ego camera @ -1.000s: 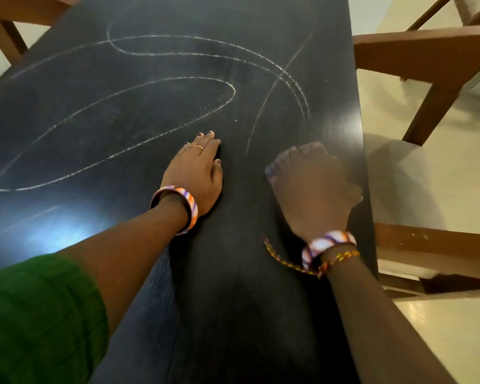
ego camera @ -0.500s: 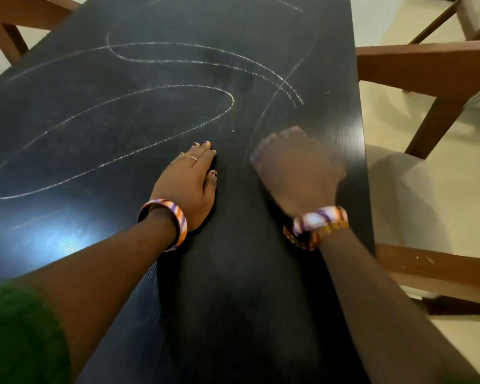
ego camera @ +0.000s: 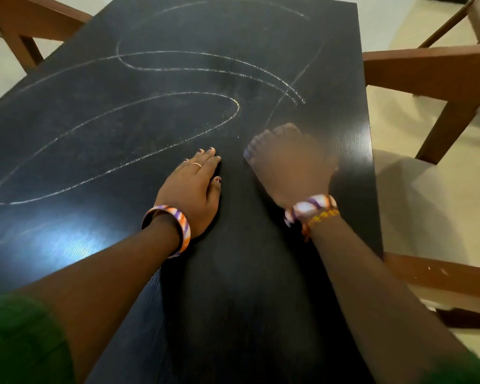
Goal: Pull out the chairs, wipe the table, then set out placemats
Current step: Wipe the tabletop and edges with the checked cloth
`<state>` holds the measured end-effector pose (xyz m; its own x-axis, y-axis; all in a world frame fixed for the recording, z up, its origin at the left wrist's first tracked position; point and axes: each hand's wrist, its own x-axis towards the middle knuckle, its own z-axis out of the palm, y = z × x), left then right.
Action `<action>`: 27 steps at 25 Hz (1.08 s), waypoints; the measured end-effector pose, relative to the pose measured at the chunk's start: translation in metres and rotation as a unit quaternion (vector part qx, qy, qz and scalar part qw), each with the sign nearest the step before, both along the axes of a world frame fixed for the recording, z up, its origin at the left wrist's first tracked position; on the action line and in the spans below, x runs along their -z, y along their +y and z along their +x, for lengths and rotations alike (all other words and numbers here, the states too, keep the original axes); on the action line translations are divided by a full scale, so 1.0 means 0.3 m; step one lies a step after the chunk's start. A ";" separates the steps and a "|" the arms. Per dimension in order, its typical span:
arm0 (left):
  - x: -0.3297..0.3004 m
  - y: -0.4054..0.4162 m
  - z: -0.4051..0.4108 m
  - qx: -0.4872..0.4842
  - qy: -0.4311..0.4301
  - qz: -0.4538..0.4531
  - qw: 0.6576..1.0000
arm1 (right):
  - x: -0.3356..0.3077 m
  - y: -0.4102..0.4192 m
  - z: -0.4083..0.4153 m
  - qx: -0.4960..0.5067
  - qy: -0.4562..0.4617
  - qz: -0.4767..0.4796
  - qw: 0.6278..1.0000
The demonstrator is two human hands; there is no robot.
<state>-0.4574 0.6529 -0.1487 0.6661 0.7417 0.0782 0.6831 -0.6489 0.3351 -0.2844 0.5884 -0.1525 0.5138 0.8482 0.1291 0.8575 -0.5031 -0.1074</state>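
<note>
With chairs point(ego camera: 432, 76) pulled clear at 2 o'clock, chalky loops point(ego camera: 139, 126) remain on the table point(ego camera: 67, 245); the left hand point(ego camera: 190, 192) presses flat with fingers together, the blurred right hand point(ego camera: 288, 164) has a finger state that cannot be told, and 0 placemats are out.

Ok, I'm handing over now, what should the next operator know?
Left hand: flat on the table, fingers straight.
Right hand: blurred on the table near its right edge; can't tell if it holds a cloth.
Chairs: stand back from the table.
Done: chairs out.
Left: white streaks cover the far half, so finish wiping; no placemats in view.
</note>
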 end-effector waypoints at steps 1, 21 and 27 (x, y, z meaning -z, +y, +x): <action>0.001 -0.002 0.001 0.001 0.002 -0.002 1.000 | 0.011 -0.052 0.009 0.017 -0.018 0.009 1.000; 0.016 0.011 0.001 -0.001 -0.005 0.009 1.000 | -0.095 0.050 0.416 0.249 0.220 0.065 0.941; 0.011 0.003 0.006 0.005 -0.004 0.004 1.000 | 0.001 -0.138 0.089 0.206 0.032 -0.081 0.975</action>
<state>-0.4557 0.6539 -0.1521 0.6723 0.7349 0.0887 0.6747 -0.6577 0.3350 -0.2577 0.5470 -0.1527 0.8171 0.5756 -0.0334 0.5741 -0.8176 -0.0444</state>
